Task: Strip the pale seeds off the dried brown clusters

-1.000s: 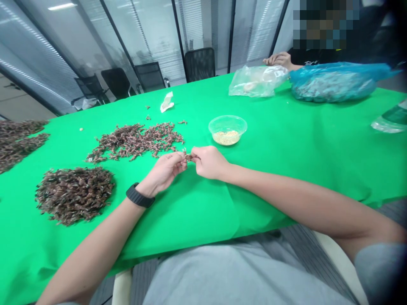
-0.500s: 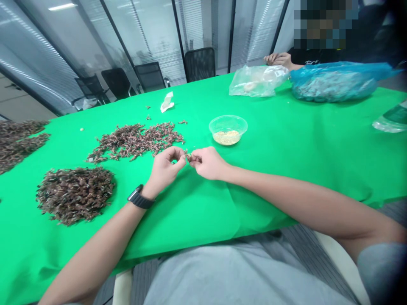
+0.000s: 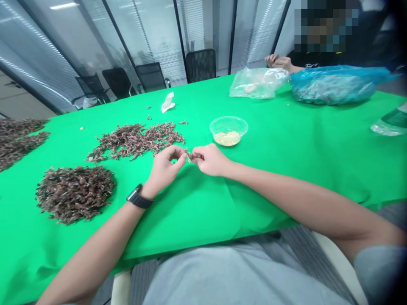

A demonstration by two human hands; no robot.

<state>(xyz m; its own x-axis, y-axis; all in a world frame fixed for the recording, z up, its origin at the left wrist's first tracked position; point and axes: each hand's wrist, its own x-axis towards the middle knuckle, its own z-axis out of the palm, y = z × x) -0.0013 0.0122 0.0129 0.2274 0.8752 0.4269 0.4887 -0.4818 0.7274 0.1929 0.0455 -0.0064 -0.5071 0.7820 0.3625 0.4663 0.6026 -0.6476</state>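
My left hand [image 3: 168,163] and my right hand [image 3: 211,159] meet fingertip to fingertip above the green cloth. Between them they pinch a small brown dried piece [image 3: 189,156], shrivelled and plant-like; its exact kind is too small to make out. Just beyond my left hand spreads a loose pile of similar brown pieces [image 3: 136,140]. A denser, rounded heap [image 3: 76,192] of them lies to the left of my watch-wearing wrist. Behind my right hand stands a clear plastic bowl [image 3: 229,125] with pale yellowish bits in its bottom.
More brown pieces [image 3: 19,140] lie at the left edge. A crumpled white tissue [image 3: 168,102], a clear plastic bag [image 3: 259,82] and a filled blue bag [image 3: 337,87] rest farther back. A bottle [image 3: 392,120] lies at right. Across the table another person's hands [image 3: 280,62] show.
My right hand has shifted slightly up and right, and more of the brown piece shows between the fingertips. My left hand stays nearly in place.
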